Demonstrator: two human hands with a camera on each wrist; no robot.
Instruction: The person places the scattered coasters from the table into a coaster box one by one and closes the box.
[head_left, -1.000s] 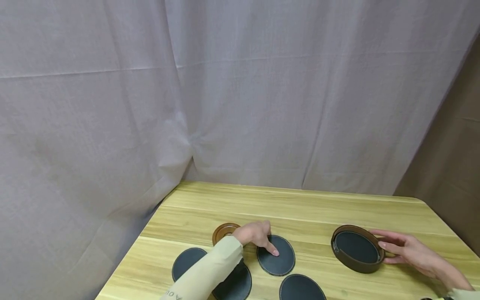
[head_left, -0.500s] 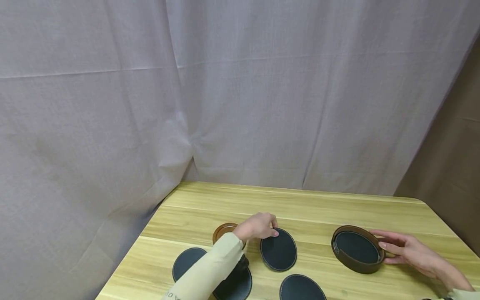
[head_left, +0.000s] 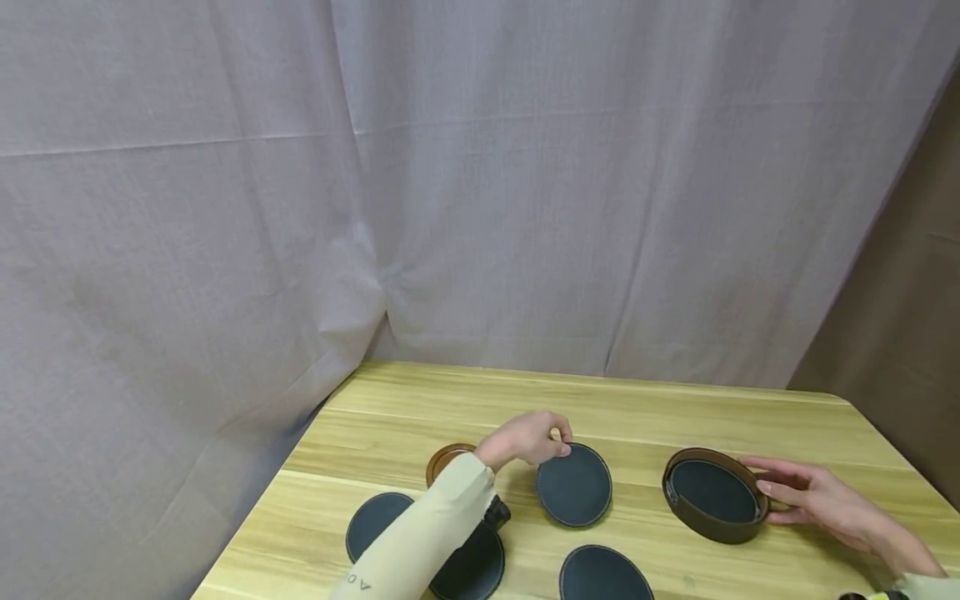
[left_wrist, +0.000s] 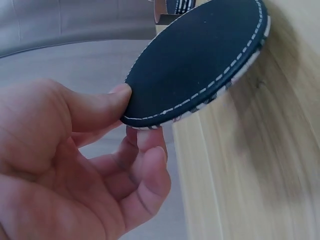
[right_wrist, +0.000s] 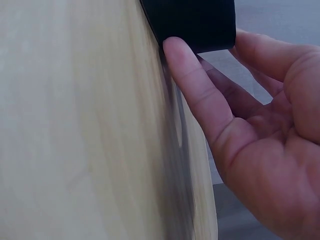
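Observation:
My left hand [head_left: 525, 437] pinches a round black coaster [head_left: 574, 487] at its far left edge. In the left wrist view, the coaster [left_wrist: 195, 60] is tilted and raised off the wood, showing white edge stitching and a patterned underside; the thumb lies on the black face, fingertips beneath. At the right, my right hand [head_left: 828, 504] holds the wall of a low round brown coaster holder [head_left: 712, 527], with a black coaster [head_left: 712, 490] lying inside. The right wrist view shows only a dark corner of the holder [right_wrist: 195, 25] between thumb and fingers.
Several more black coasters lie on the wooden table, one at front centre [head_left: 603, 577] and another at left [head_left: 375, 518]; the left sleeve [head_left: 431, 529] partly covers some. A round brown wooden piece [head_left: 446, 458] sits behind that forearm. Grey cloth [head_left: 487, 208] hangs behind the table.
My left hand has gone from pressing on the coaster to pinching its far edge, then lifted it and moved right and slightly back. The right hand and holder stay in place.

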